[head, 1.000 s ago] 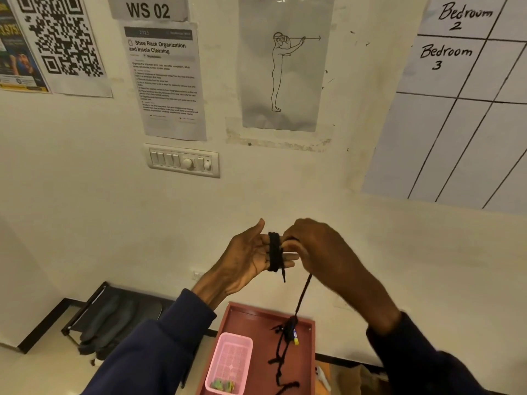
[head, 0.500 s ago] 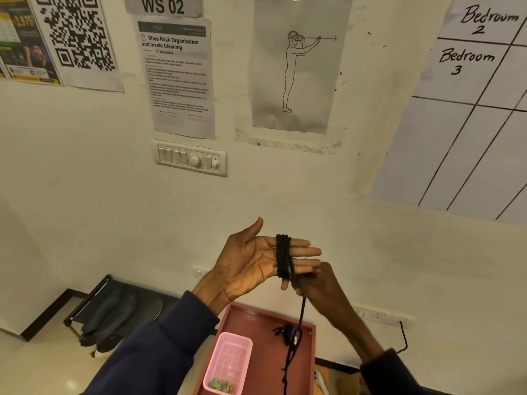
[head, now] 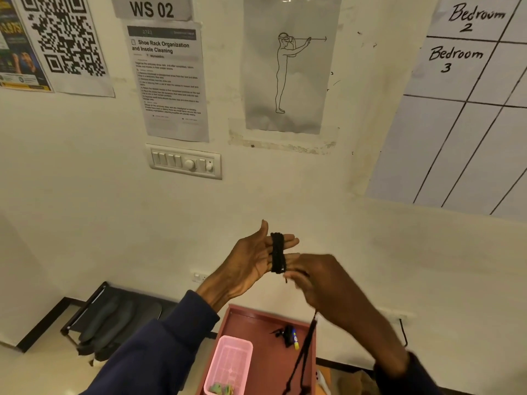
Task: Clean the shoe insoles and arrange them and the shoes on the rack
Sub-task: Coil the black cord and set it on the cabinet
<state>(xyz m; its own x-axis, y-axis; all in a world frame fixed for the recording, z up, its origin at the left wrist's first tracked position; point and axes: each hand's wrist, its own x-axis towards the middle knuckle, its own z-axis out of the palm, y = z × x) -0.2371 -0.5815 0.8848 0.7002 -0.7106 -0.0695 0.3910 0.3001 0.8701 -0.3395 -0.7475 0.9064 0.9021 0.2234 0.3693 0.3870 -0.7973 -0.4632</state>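
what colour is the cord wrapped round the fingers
Black. The cord is coiled round the fingers of the left hand; the head view shows it best.

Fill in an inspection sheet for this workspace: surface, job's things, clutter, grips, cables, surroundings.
Surface: red tray, holding the clutter.
Job's things: dark insoles lie on the black rack, lower left.
Clutter: pink basket with greenish bits; small black item beside it.
Grips: left hand flat, black lace wound round its fingers; right hand, blurred, pinches the lace below.
Cables: black wall cable at right.
Surroundings: switch panel, task sheet, QR poster on the wall.
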